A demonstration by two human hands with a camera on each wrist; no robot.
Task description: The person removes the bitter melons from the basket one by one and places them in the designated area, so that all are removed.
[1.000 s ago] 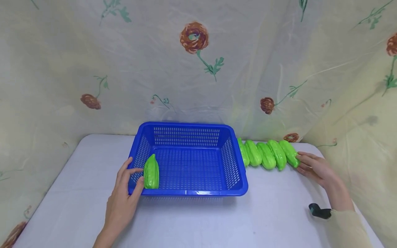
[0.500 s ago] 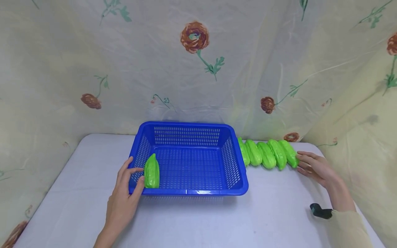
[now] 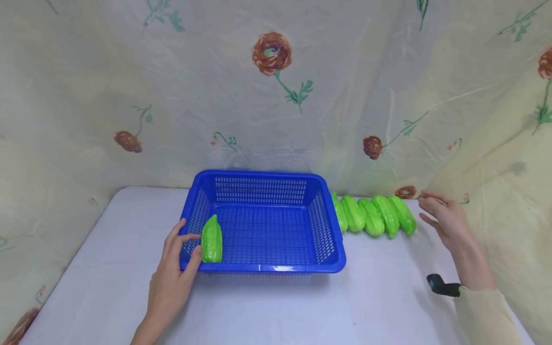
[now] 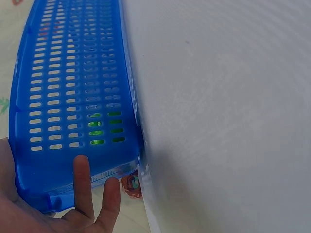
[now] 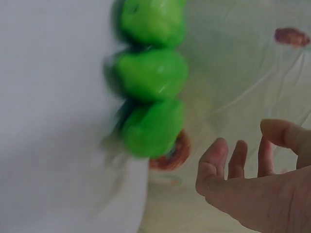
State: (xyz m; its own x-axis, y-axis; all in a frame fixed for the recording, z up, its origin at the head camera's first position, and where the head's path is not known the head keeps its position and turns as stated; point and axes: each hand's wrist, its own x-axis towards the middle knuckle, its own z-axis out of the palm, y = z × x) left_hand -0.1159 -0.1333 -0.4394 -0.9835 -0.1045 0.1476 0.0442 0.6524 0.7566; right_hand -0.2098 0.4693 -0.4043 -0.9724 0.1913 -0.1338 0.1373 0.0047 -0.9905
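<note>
In the head view, a blue slotted plastic basket (image 3: pixel 276 267) stands on the white table. One long, ridged, bright-green vegetable (image 3: pixel 212 242) with a glossy surface lies inside at its left end. My left hand (image 3: pixel 170 278) holds the basket's front-left corner, thumb and index over the rim beside that vegetable; in the left wrist view two fingers (image 4: pixel 83 189) extend along the outer wall. Beyond the basket's right side, several similar green vegetables form a row, ending in the rightmost green vegetable (image 3: pixel 402 215). Right of it, my right hand (image 3: pixel 450 225) is raised and holds nothing, fingers loosely bent.
A flower-patterned curtain (image 3: pixel 267 129) hangs behind the table (image 3: pixel 267 311) and along both sides. The basket's right wall partly hides the leftmost vegetable in the row. A black strap end (image 3: pixel 442 286) sticks out at my right wrist.
My right hand has left the rightmost green vegetable, moving up and to the right. That vegetable stays in the row. My left hand and the basket stay in place.
</note>
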